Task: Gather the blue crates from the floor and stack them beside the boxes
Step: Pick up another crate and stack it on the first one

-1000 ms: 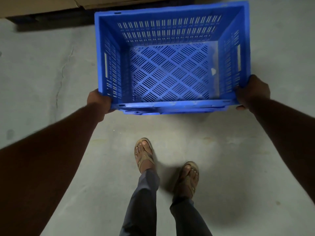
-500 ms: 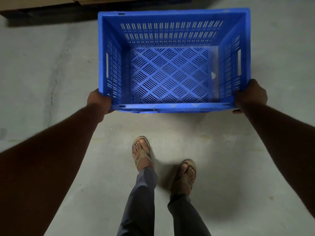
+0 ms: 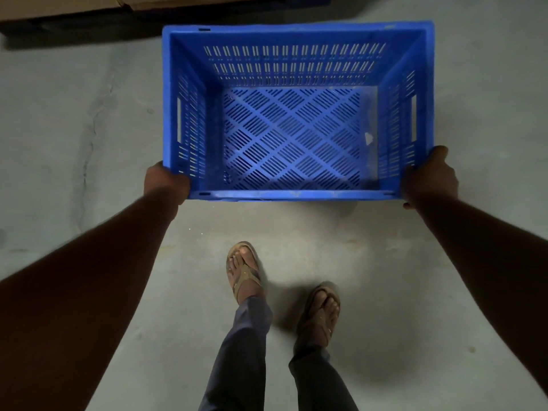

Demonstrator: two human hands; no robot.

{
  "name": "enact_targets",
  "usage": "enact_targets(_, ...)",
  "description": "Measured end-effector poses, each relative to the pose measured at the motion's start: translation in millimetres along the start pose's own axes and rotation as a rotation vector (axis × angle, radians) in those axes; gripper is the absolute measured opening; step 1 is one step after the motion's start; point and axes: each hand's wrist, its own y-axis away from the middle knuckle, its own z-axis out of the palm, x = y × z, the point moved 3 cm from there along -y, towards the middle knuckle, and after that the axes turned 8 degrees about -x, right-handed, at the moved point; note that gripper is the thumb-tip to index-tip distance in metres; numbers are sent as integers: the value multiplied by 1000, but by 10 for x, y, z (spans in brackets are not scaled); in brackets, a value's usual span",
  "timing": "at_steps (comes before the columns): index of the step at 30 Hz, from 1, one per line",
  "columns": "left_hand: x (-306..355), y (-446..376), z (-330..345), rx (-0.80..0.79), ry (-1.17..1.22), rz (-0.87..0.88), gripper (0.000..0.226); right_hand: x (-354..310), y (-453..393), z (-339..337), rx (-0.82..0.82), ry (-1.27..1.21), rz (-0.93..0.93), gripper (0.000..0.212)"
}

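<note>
Crate (image 3: pixel 296 114), blue and perforated, is held upright and open-topped above the concrete floor (image 3: pixel 74 143), gripped at its near corners by the left hand (image 3: pixel 166 182) and right hand (image 3: pixel 430 179). Cardboard boxes (image 3: pixel 59 5) are seen along the floor's far edge.

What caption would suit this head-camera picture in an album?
Both hands, left hand and right hand, carry an empty blue crate toward cardboard boxes.

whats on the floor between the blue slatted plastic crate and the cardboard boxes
Only bare grey concrete floor and shadow between the blue slatted plastic crate and the cardboard boxes, per the head view.
</note>
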Motion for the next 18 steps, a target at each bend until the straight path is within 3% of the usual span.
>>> enact_targets(8,21,-1,1,17,-16,-35,30,-23,-35,6,16,13,-28,32)
enact_targets(18,1,-21,23,29,-34,-59,33,-10,-66,46,13,-6,11,31)
